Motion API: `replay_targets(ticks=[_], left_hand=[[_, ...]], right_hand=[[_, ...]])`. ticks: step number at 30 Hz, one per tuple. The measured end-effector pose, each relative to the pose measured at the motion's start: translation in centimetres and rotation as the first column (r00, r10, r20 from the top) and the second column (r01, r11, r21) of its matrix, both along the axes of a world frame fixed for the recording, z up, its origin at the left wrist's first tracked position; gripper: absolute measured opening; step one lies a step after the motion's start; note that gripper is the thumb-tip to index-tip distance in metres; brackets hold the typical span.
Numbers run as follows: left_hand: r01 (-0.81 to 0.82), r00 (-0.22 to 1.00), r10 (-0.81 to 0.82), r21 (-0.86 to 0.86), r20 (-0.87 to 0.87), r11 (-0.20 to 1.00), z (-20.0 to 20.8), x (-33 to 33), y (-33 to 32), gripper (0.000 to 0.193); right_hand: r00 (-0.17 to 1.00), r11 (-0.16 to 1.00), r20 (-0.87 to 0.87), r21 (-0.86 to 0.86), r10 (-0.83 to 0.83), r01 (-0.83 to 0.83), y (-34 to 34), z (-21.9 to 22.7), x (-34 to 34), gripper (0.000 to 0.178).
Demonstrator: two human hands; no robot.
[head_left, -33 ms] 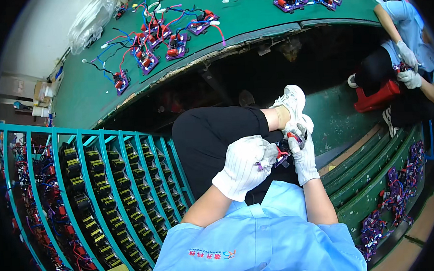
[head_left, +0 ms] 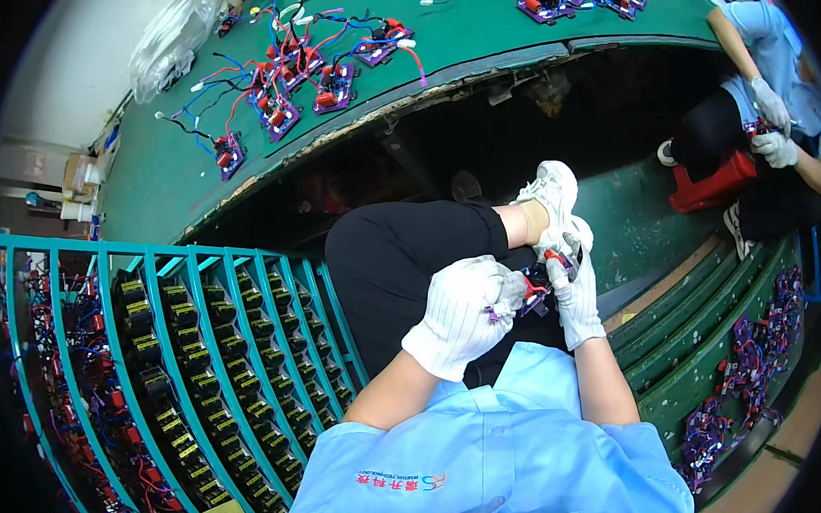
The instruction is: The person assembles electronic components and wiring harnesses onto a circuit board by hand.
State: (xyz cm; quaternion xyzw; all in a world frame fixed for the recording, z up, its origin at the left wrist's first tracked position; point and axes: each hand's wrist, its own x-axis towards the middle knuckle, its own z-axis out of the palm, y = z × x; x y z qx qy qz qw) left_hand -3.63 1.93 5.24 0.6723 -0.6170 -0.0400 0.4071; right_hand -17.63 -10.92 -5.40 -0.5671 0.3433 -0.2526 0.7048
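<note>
Bright, even light covers the tabletop (head_left: 473, 30) and shirt (head_left: 550, 435); deep shadow swallows detail underneath. The gloves (head_left: 460, 314) look crisp, the board (head_left: 534, 296) small and hard to read. Fisheye distortion bows the rack (head_left: 43, 242), and black fills the corners.

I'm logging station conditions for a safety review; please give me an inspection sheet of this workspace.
Surface: green table, front edge looks worn; boards with red parts lie on it in loose clusters.
Job's things: held board between the hands, partly hidden.
Clutter: crumpled clear plastic at the table's left end.
Hands: left hand and right hand, both white-gloved, closed at the held board; exact grip hidden.
Cables: red, blue and black wires straggle across the table.
Surroundings: teal rack at left with black parts; green shelving at right with more boards; gloved co-worker at far right.
</note>
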Motion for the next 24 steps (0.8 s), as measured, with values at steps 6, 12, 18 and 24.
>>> replay_targets(ticks=[6,12,18,24], left_hand=[[0.109,0.572,0.081,0.173,-0.816,0.979,-1.2,-1.8,1.2,0.011],[0.200,0.409,-0.159,-0.082,-0.899,0.976,2.7,-0.5,-0.4,0.042],[0.025,0.877,-0.130,-0.228,-0.462,0.973,-2.8,-0.4,0.3,0.105],[0.159,0.735,-0.054,0.095,-0.676,0.983,-4.7,-1.5,1.0,0.116]], right_hand=[[1.000,0.968,-0.009,0.251,0.009,-0.006,-0.7,0.4,-0.1,0.069],[0.968,0.942,0.205,0.269,0.145,-0.198,-1.0,1.1,-0.9,0.075],[0.912,0.934,0.404,0.294,0.071,-0.203,-0.1,3.2,-1.1,0.095],[0.912,0.880,0.408,0.447,-0.043,-0.159,1.5,5.3,-0.9,0.099]])
